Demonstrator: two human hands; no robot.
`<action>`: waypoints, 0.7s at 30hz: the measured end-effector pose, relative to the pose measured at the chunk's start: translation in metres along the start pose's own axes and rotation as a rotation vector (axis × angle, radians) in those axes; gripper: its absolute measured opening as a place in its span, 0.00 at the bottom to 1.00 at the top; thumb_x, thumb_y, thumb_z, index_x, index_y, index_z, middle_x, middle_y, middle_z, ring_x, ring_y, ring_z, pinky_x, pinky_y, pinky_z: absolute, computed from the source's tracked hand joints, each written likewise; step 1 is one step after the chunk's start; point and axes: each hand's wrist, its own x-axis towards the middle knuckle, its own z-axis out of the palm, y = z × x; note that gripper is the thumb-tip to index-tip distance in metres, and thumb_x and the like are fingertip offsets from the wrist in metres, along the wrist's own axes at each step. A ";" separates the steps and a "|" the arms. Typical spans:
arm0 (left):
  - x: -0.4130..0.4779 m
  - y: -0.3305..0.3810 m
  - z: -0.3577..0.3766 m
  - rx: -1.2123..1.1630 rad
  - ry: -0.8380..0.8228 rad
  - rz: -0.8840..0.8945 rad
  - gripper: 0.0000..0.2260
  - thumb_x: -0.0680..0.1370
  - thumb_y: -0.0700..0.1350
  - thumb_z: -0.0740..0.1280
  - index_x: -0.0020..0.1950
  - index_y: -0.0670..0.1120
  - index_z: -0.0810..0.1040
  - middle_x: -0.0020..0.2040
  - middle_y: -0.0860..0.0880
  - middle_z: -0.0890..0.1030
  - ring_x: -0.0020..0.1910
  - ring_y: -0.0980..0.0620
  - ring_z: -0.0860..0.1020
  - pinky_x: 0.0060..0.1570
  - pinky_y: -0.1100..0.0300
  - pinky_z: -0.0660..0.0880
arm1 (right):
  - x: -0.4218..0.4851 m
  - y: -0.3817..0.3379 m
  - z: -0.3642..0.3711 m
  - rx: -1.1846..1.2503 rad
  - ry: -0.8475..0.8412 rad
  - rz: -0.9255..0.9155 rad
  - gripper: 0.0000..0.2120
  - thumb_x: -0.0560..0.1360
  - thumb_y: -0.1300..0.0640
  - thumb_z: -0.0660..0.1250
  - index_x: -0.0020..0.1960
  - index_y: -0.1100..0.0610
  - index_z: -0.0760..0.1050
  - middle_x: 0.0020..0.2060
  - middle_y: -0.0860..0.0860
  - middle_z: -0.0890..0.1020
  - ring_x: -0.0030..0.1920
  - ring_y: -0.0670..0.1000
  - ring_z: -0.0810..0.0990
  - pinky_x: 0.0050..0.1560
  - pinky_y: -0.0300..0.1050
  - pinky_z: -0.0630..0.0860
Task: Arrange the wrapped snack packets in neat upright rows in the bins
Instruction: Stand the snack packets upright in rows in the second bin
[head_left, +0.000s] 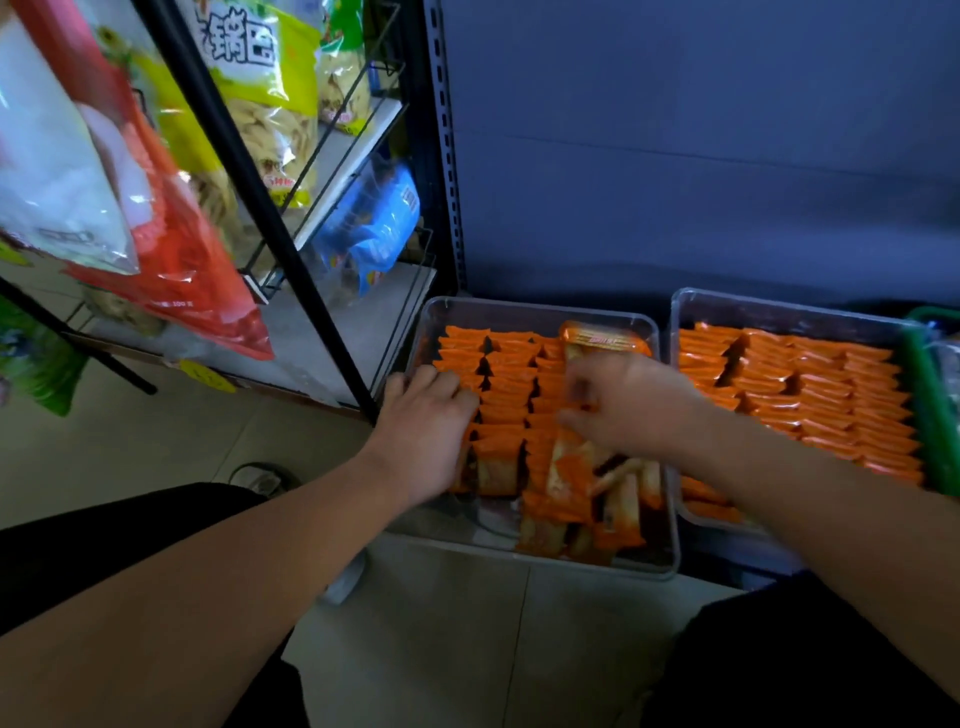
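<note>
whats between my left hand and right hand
Head view: upright rows of orange snack packets, standing in the left clear bin, fill the stretch between the left hand and the right hand.

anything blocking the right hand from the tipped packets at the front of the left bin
Nothing visible does. The right hand is right by the tipped packets in the open clear bin, no lid; the left hand rests on the left row, off to the side.
</note>
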 end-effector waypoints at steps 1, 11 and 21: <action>0.005 0.008 -0.001 -0.087 0.028 0.008 0.13 0.75 0.50 0.71 0.59 0.50 0.78 0.57 0.50 0.76 0.62 0.45 0.72 0.58 0.47 0.68 | -0.006 0.016 -0.012 0.078 -0.008 0.028 0.07 0.78 0.43 0.70 0.51 0.44 0.75 0.49 0.45 0.80 0.49 0.47 0.79 0.49 0.45 0.79; 0.035 0.088 0.002 -0.660 -0.390 -0.170 0.31 0.67 0.64 0.80 0.61 0.55 0.71 0.50 0.57 0.77 0.51 0.52 0.78 0.46 0.54 0.75 | -0.028 0.075 0.012 0.098 0.017 -0.026 0.29 0.73 0.38 0.74 0.71 0.41 0.71 0.65 0.43 0.74 0.66 0.48 0.73 0.63 0.51 0.77; 0.032 0.094 0.007 -0.769 -0.345 -0.166 0.45 0.58 0.58 0.83 0.72 0.61 0.69 0.62 0.56 0.80 0.61 0.52 0.80 0.60 0.47 0.79 | -0.021 0.075 0.025 0.196 0.031 -0.024 0.31 0.73 0.46 0.77 0.69 0.38 0.65 0.60 0.45 0.75 0.62 0.49 0.74 0.61 0.50 0.77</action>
